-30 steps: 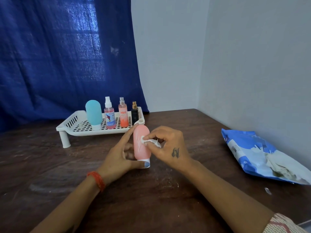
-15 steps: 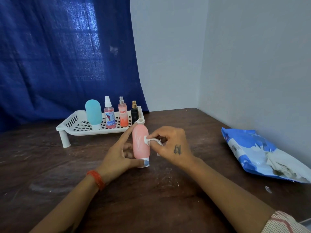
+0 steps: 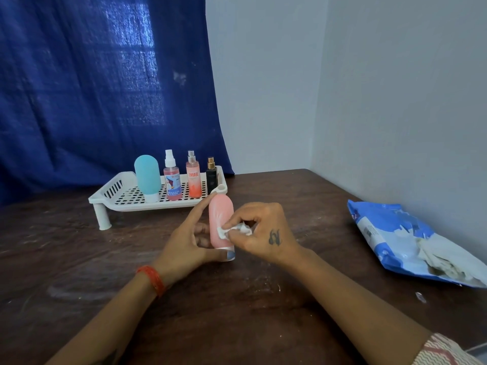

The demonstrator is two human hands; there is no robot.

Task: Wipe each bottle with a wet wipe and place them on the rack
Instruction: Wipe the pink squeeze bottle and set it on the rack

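Pink bottle (image 3: 220,219) stands cap-down and upright on the tabletop (image 3: 237,312), held between the two hands. Left hand (image 3: 188,241) grips it: forefinger extended up the left side toward the rounded top, thumb pressed across the white cap at the base, remaining fingers curled behind. Right hand (image 3: 263,233) pinches a crumpled white wet wipe (image 3: 232,229) between thumb and fingertips, the wipe touching the bottle's right front face about mid-height. An orange band is worn on the left wrist. White slotted rack (image 3: 116,191) stands on short legs just beyond the hands, toward the left. Four items stand upright on it in a row: teal bottle (image 3: 147,177), cap down; pink spray bottle (image 3: 171,180) with white nozzle; orange spray bottle (image 3: 193,180); small black bottle (image 3: 211,177) with gold top, nearest the hands. Blue and white wipes pack (image 3: 395,238) lies flat on the tabletop well to the right of the right hand, white wipes showing at its opening. Blue curtain (image 3: 92,88) hangs behind the rack.
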